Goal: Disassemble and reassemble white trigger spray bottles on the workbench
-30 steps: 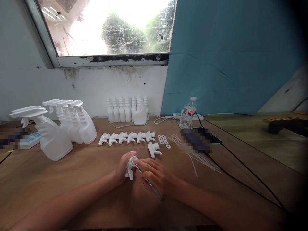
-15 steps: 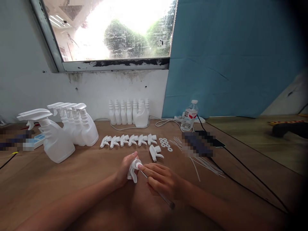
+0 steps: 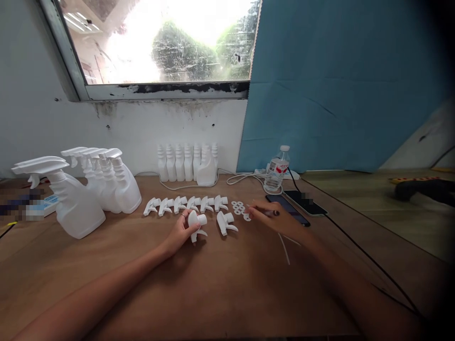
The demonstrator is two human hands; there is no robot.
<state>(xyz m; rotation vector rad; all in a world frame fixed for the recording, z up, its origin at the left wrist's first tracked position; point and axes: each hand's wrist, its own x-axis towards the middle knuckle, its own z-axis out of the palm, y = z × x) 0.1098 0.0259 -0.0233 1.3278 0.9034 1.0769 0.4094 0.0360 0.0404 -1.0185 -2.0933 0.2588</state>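
Note:
My left hand [image 3: 179,234] is closed around a white trigger sprayer head [image 3: 194,220], held just above the table with its trigger pointing right. My right hand [image 3: 275,219] reaches to a cluster of flat white washers [image 3: 237,207]. Its fingertips are at the nearest washer [image 3: 247,217]; whether they pinch it I cannot tell. A slim tool with a dark end [image 3: 273,213] lies in the right hand, mostly hidden by the fingers. Between the hands, another sprayer head [image 3: 226,222] rests on the table. Behind them runs a row of several sprayer heads [image 3: 180,204].
Spray bottles with heads fitted [image 3: 80,208] stand at left. Headless white bottles [image 3: 206,166] line the wall. At right are a water bottle [image 3: 277,170], phones [image 3: 305,203], a black cable [image 3: 359,251] and thin white tubes [image 3: 284,248], partly under my right arm.
My right hand has left the sprayer head and moved right to the washers, taking the slim tool along. My left hand has turned the sprayer head and raised it slightly away from me.

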